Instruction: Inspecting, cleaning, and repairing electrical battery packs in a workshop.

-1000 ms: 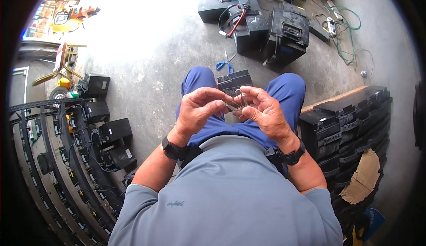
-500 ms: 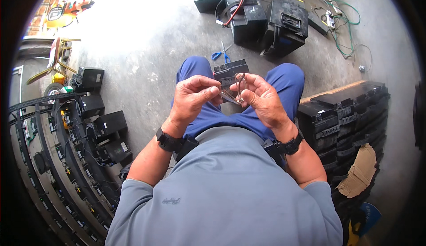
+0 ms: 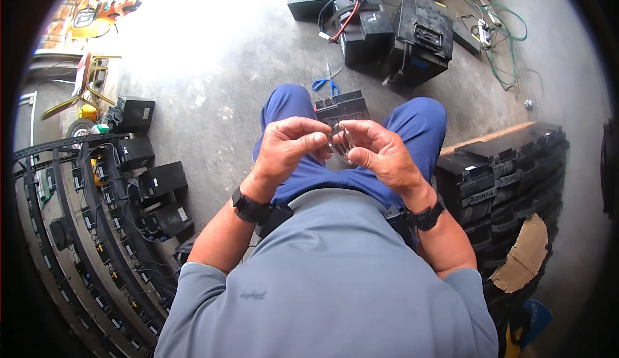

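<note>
Between my two hands, above my lap, is a pair of thin-framed glasses point(image 3: 349, 140), partly hidden by fingers. My left hand point(image 3: 293, 144) pinches one side of them between thumb and fingers. On the other side, my right hand point(image 3: 380, 150) grips them, thumb below and fingers curled above. Just beyond the hands, a black battery point(image 3: 343, 104) stands on the floor between my knees. Past it lies a pair of blue-handled scissors point(image 3: 327, 83) with the blades spread.
Large black battery cases point(image 3: 422, 39) with cables stand ahead to the right. Stacked black batteries point(image 3: 480, 164) sit at my right, a torn cardboard piece point(image 3: 521, 255) against them. Long racks point(image 3: 97, 229) with wiring and black boxes point(image 3: 161, 180) line my left, near a chair point(image 3: 82, 84).
The glasses have turned in my fingers, and their rim now faces more upright. My hands have come slightly closer together. The whole view has shifted a little.
</note>
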The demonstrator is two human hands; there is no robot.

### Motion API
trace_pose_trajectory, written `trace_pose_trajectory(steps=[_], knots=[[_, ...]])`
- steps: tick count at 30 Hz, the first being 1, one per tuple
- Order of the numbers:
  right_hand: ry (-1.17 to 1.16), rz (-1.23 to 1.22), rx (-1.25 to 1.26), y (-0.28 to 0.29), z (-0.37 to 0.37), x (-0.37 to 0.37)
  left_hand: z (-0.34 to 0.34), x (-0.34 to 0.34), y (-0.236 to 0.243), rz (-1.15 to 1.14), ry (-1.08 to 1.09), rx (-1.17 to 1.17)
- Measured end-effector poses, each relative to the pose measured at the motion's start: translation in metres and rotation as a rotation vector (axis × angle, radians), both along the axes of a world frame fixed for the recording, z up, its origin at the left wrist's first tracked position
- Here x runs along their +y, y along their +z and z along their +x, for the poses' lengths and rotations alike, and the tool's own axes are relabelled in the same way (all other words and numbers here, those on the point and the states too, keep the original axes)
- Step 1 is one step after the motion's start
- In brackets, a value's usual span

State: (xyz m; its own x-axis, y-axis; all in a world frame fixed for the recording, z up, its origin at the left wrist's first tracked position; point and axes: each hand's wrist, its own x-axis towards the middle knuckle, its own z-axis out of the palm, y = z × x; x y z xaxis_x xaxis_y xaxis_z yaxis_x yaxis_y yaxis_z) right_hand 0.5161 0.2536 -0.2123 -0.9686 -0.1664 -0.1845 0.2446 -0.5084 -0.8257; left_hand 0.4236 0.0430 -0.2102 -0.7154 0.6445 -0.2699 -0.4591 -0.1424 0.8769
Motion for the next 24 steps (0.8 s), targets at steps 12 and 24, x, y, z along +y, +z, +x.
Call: trace_pose_trajectory(steps=[12,24], knots=[[0.057,0.080,0.016,0.0064,0.0005,0.0001,-0.0008,0.0018,0.0050,-0.031,-0.020,0.021],[0.062,0.048,0.042,0.0043,0.0011,-0.0007,0.0004,0.0018,0.0008,-0.049,-0.017,0.046]])
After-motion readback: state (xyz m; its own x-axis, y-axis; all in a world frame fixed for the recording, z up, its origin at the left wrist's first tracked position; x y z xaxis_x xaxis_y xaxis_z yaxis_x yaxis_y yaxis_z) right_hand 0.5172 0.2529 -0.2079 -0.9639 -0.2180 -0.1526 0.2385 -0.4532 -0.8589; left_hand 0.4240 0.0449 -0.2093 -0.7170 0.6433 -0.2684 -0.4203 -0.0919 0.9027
